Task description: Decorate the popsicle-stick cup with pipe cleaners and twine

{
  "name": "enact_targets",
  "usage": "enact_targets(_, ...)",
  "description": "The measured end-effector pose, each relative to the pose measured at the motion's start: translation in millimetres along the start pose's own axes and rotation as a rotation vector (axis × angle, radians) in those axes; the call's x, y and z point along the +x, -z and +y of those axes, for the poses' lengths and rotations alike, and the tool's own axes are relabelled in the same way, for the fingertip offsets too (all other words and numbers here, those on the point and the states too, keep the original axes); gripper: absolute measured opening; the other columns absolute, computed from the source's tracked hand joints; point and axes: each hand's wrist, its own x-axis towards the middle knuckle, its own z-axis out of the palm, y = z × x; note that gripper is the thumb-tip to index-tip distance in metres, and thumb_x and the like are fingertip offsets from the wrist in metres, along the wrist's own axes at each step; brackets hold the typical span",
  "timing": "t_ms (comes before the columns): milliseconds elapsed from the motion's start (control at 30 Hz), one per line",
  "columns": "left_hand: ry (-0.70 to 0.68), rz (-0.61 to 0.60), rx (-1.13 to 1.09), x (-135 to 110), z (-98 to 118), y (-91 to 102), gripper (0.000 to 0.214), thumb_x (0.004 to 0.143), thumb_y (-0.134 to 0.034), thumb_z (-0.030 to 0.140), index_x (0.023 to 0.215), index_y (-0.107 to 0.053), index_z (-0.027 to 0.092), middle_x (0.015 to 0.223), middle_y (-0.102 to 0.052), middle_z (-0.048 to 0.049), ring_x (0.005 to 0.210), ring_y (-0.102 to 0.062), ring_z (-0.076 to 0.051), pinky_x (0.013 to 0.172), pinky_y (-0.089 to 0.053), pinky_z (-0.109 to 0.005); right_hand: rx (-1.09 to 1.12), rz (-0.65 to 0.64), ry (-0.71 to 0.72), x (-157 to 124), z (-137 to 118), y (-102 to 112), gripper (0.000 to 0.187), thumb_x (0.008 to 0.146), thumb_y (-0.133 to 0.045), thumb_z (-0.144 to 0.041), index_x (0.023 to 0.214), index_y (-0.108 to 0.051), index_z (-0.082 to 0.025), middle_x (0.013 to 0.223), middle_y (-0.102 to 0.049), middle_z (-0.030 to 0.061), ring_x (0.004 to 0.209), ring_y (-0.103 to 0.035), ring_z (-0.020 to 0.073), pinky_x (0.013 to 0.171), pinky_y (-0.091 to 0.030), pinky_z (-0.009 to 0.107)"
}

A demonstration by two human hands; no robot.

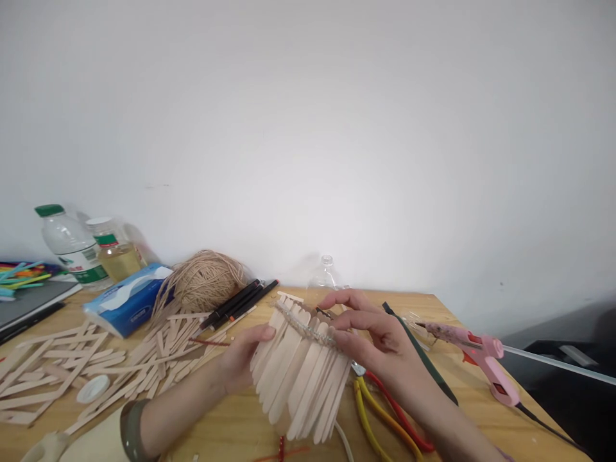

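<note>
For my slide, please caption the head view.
Left hand and right hand hold a row of wooden sticks above a table.

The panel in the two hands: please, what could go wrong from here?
The left hand and right hand hold the panel near its edges, so uneven pressure might bend it. The glue gun's nozzle points toward the right hand's side; if hot, it could burn. The gun lies near the table's edge, so a tug on its cord might drag it off.

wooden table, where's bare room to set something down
Bare table shows between the pink glue gun and dark green strip; a smaller patch lies between the left forearm and held sticks. Crowded at left: loose sticks, twine, tissue pack.
</note>
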Motion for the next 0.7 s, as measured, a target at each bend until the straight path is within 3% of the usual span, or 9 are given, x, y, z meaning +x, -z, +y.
enact_targets(300,0.046,-0.036,-0.078,0.4,-0.6,-2.9,0.042,0.072,-0.061,0.039,0.102,-0.068,0.010,0.087,-0.074,-0.0101,0.095,-0.063,-0.029,0.091,-0.040,-0.036,0.006,-0.001,0.038,0.3,2.8,-1.2,0.017,0.080,-0.058,-0.032,0.070,-0.067,-0.022,0.107,-0.056,0.0039,0.099,-0.054,0.0198,0.073,-0.040,0.029)
enact_targets(567,0.056,-0.015,-0.072,-2.5,-3.8,4.0,0.048,0.071,-0.061,0.039,0.108,-0.065,0.010,0.088,-0.073,-0.0100,0.095,-0.063,-0.030,0.089,-0.041,-0.037,0.069,-0.038,0.064,1.6,5.0,-1.2,0.018,0.082,-0.058,-0.030,0.069,-0.069,-0.023,0.108,-0.057,0.0025,0.102,-0.052,0.0190,0.090,-0.036,0.033)
enact_targets(700,0.049,-0.006,-0.063,-3.7,-2.9,5.6,0.048,0.071,-0.059,0.041,0.108,-0.065,0.010,0.086,-0.073,-0.0088,0.096,-0.063,-0.030,0.089,-0.042,-0.036,0.205,-0.082,0.078,-2.0,7.7,-0.4,0.027,0.086,-0.045,-0.030,0.075,-0.069,-0.023,0.113,-0.057,0.0024,0.109,-0.050,0.0218,0.094,-0.035,0.036)
